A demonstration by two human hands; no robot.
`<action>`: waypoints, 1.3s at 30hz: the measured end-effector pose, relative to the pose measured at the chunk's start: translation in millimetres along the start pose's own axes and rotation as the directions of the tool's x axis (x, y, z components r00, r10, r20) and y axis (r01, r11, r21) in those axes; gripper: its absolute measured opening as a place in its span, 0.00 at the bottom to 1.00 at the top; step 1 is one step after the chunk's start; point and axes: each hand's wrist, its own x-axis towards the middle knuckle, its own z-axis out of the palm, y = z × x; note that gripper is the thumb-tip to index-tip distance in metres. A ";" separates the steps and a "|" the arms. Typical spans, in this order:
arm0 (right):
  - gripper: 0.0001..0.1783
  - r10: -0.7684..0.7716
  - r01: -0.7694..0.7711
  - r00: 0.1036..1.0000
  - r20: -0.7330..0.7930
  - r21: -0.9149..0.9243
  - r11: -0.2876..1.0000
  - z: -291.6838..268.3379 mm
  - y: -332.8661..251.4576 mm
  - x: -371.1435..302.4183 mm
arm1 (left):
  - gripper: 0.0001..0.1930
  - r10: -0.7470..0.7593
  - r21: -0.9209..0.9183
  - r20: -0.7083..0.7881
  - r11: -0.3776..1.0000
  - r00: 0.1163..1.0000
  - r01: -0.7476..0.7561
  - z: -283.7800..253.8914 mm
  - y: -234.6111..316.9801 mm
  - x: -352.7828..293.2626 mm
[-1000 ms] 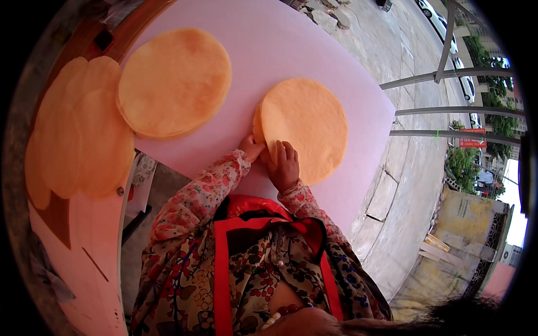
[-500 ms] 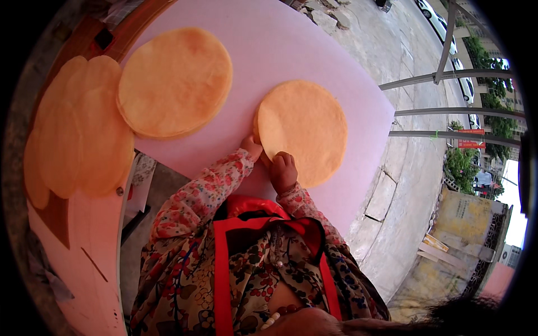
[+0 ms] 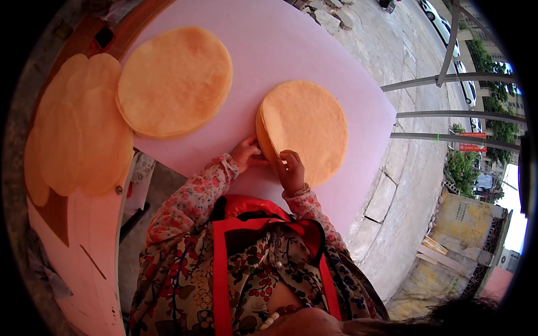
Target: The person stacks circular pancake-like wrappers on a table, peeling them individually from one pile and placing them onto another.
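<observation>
A stack of thin, round, yellow-orange sheets (image 3: 308, 131) lies on the pale pink tabletop before me. Along its near left side the top layer's edge is lifted and a darker band of the stack shows. My right hand (image 3: 292, 172) is at the near edge, its bent fingers pinching the lifted rim of the top sheet. Just left of the stack is my left hand (image 3: 245, 154), thumb and fingers apart, with nothing in it; the fingertips point at the stack's side, and whether they touch it I cannot tell.
A larger stack of round sheets (image 3: 175, 83) lies farther left on the pink tabletop (image 3: 269, 45). Several overlapping sheets (image 3: 81, 131) spread over a wooden surface at the far left. Grey metal poles (image 3: 448, 113) stand beyond the table's right corner, above concrete paving (image 3: 384, 196).
My left hand has drawn back left from the stack's edge and its fingers have parted. My right hand has shifted slightly right, its fingers still on the rim, where more of the stack's side shows.
</observation>
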 end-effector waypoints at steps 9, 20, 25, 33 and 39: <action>0.05 0.008 -0.021 0.993 -0.119 -0.112 0.994 -26.2 9.4 11.2 | 0.12 0.049 0.309 -0.361 0.949 0.931 0.070 12.0 -19.5 32.6; 0.08 -0.204 0.182 0.979 -0.007 -0.422 0.888 -71.0 -60.1 43.0 | 0.12 0.098 0.342 -0.428 0.938 0.898 0.060 17.7 -20.7 29.4; 0.08 -0.113 0.138 0.990 0.089 -0.367 0.920 19.6 -17.8 11.3 | 0.11 0.301 0.451 -0.428 0.888 0.852 -0.086 11.8 -27.0 33.0; 0.06 -0.182 0.185 0.983 0.035 -0.269 0.945 0.7 -2.2 17.5 | 0.11 0.270 0.505 -0.395 0.862 0.878 -0.038 17.3 -22.1 27.8; 0.02 -0.195 0.112 0.969 -0.152 -0.436 0.893 -136.2 -57.4 84.3 | 0.12 0.164 0.378 -0.431 0.926 0.887 0.013 10.8 -16.6 20.8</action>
